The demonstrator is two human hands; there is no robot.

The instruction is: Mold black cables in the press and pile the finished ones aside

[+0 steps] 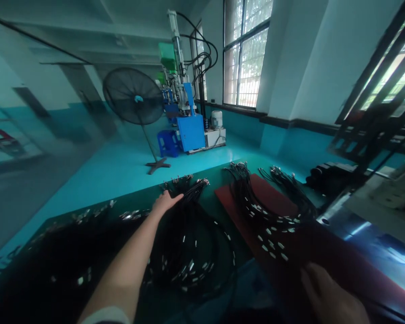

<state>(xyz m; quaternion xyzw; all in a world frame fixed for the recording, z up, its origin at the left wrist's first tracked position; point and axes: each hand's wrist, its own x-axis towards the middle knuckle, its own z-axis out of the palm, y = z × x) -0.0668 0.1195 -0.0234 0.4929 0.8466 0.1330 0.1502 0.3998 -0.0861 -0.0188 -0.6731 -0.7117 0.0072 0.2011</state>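
My left hand (167, 202) reaches over the far end of a bundle of black cables (189, 198) with metal-tipped ends. Its thumb points right, spread from the fingers, and it touches or hovers just above the cables; which one I cannot tell. The bundle loops back toward me, with small white tags along it. At the lower right my right hand (334, 294) is dark and smeared by motion, above the dark red board (337, 238); what its fingers do is unclear. Another cable bundle (245, 189) with white tags lies on the board's left part.
More cables (77, 243) spread over the left of the green table (216, 173). A further bundle (290, 186) lies right of centre. A metal machine part (340, 204) stands at the right. Beyond the table are a pedestal fan (133, 96), a blue stool (168, 143) and a blue machine (191, 132).
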